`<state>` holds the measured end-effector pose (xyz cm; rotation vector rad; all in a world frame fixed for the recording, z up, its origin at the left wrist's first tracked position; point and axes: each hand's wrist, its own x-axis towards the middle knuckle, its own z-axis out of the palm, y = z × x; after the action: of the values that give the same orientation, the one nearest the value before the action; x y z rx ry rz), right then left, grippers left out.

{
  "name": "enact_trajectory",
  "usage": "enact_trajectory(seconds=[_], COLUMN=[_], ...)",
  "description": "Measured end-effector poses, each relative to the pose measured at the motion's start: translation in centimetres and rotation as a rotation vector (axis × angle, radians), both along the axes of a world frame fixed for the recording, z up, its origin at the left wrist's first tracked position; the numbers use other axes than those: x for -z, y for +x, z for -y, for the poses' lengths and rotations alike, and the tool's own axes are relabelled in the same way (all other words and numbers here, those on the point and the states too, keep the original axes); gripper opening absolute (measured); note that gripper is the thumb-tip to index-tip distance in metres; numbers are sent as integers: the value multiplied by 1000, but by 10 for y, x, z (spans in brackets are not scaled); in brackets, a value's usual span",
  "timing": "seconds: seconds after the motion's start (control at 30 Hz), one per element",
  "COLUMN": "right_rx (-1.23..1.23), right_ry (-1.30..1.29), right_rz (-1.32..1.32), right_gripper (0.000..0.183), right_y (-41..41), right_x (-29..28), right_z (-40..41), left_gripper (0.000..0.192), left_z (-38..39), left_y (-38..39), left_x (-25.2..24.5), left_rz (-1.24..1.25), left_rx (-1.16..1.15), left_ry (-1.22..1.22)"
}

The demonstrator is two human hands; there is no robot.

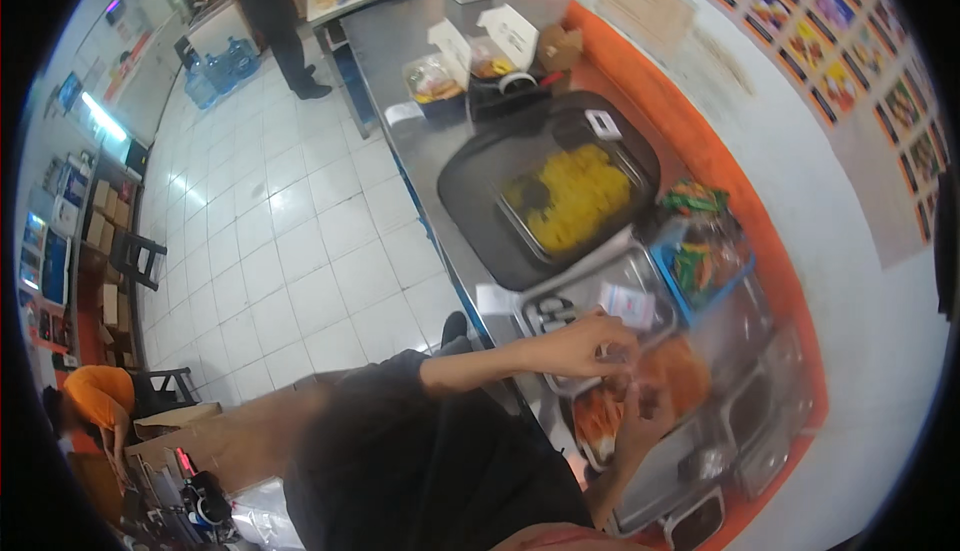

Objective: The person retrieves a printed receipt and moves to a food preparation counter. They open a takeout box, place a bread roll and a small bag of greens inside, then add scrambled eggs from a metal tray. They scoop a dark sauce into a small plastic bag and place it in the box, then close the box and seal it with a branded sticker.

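My left hand point(596, 344) is bent, with fingertips drawn together above a steel tray of orange-red food point(598, 420). Just below it in the picture, my right hand point(649, 416) is raised with curled fingers, close to the left fingertips. A faint translucent sheen shows between the hands, perhaps thin plastic; blur hides whether either hand grips it. Beside my left hand, a small printed packet point(628, 306) lies on a steel tray point(652, 269). A glass dish of yellow food point(577, 198) stands on a large dark tray point(472, 191) farther along the steel counter.
A blue basket point(694, 292) with packets stands near the orange wall ledge point(697, 153). Steel containers point(694, 525) line the near end. Opened food boxes point(506, 44) stand at the far end. One person point(274, 14) stands beyond; another in orange point(97, 397) bends at lower left.
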<state>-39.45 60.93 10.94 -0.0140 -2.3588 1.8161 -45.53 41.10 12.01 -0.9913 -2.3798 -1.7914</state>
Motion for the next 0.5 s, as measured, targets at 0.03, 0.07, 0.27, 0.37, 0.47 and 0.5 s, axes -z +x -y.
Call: enact_trajectory(seconds=[0.03, 0.07, 0.27, 0.37, 0.47, 0.5], right_rx=[-60, -67, -376, -446, -597, -662], right_ry=[-9, 124, 289, 193, 192, 246], right_rz=[39, 20, -220, -65, -23, -63], right_gripper=[9, 7, 9, 16, 20, 21], right_y=[-11, -25, -105, -141, -174, -187], right_x=[1, 4, -25, -29, -39, -45], right_z=[19, 39, 176, 247, 326, 352], left_gripper=[13, 12, 12, 22, 29, 27], left_z=[24, 48, 182, 247, 310, 336], left_y=[-5, -10, -32, -44, -50, -44], left_x=[-1, -2, -3, -2, 18, 32], left_rz=[-6, -12, -173, -167, -64, -32], left_rx=[-24, -48, -424, -747, -1061, -1210], left_ry=[-34, -68, -106, -166, 77, 196])
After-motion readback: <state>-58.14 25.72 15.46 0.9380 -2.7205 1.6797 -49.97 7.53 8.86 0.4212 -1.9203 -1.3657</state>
